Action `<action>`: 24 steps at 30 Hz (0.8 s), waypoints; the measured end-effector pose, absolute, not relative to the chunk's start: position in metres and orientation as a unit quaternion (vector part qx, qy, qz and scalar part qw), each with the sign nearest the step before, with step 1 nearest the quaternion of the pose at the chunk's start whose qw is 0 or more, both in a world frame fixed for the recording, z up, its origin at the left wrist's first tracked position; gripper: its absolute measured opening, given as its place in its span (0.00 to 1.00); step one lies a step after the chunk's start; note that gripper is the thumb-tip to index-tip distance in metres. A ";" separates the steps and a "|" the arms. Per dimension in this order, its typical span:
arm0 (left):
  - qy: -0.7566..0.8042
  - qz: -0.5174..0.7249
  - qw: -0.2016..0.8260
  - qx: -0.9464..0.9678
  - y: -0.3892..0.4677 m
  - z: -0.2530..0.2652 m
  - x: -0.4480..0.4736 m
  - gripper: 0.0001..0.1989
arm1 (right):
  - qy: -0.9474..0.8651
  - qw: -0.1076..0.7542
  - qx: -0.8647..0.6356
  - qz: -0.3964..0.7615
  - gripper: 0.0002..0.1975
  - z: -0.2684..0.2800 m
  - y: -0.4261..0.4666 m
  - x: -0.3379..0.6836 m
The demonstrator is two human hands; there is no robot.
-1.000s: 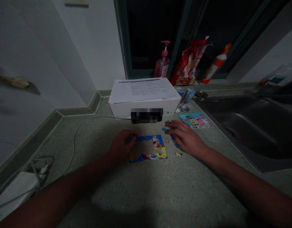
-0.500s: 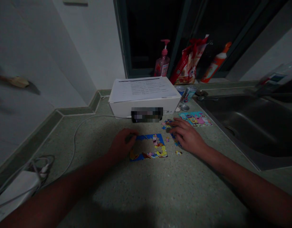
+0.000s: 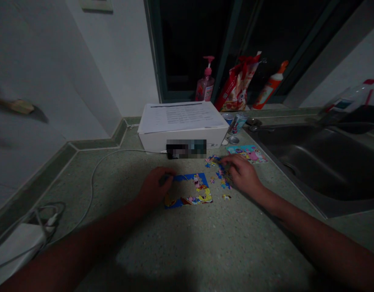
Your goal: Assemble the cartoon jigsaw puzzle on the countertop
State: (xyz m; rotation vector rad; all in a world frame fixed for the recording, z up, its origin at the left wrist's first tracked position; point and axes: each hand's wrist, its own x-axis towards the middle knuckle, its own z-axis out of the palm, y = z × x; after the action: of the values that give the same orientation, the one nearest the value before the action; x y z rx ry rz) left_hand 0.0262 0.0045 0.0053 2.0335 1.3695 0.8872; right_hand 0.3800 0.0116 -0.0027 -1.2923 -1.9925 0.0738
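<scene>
A partly assembled jigsaw puzzle (image 3: 207, 198) lies flat on the counter, its blue and yellow cartoon border around a bare middle. My left hand (image 3: 156, 184) is curled at its upper left corner, thumb and forefinger closed on the edge. To the right, my right hand (image 3: 244, 174) hovers over loose puzzle pieces (image 3: 222, 176) with its fingers drawn together. Whatever its fingertips pinch is too small and dark to make out. One single piece (image 3: 226, 197) lies apart, nearer to me, and another loose piece (image 3: 212, 180) sits just beside the puzzle.
Behind the puzzle stands a white box (image 3: 183, 136) with a phone (image 3: 171, 152) leaning on it, cable attached. A colourful picture card (image 3: 250, 153) lies beside the sink (image 3: 296, 170). A can (image 3: 238, 123) and lids are near the box. Bottles and a red bag (image 3: 238, 85) line the windowsill.
My right hand's fingers have drawn together from a spread pose, uncovering more loose pieces. The left hand keeps its place at the puzzle corner. The view has shifted slightly.
</scene>
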 end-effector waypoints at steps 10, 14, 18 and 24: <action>0.507 0.330 0.263 0.751 0.005 0.005 0.027 0.09 | -0.764 0.382 -0.518 0.045 0.18 -0.006 0.012 0.375; 0.507 0.327 0.259 0.754 0.005 0.005 0.026 0.10 | -0.774 0.386 -0.499 0.054 0.18 -0.010 0.012 0.374; 0.504 0.332 0.251 0.756 0.005 0.004 0.026 0.10 | -0.782 0.387 -0.486 0.052 0.20 -0.011 0.011 0.374; 0.503 0.333 0.249 0.757 0.006 0.002 0.026 0.10 | -0.780 0.389 -0.487 0.048 0.21 -0.007 0.010 0.376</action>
State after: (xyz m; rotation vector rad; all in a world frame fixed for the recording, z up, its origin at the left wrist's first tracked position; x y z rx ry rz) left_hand 0.0263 0.0064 0.0016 2.0630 1.3710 0.9068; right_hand 0.3760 0.0098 -0.0065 -1.2384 -1.9845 0.1220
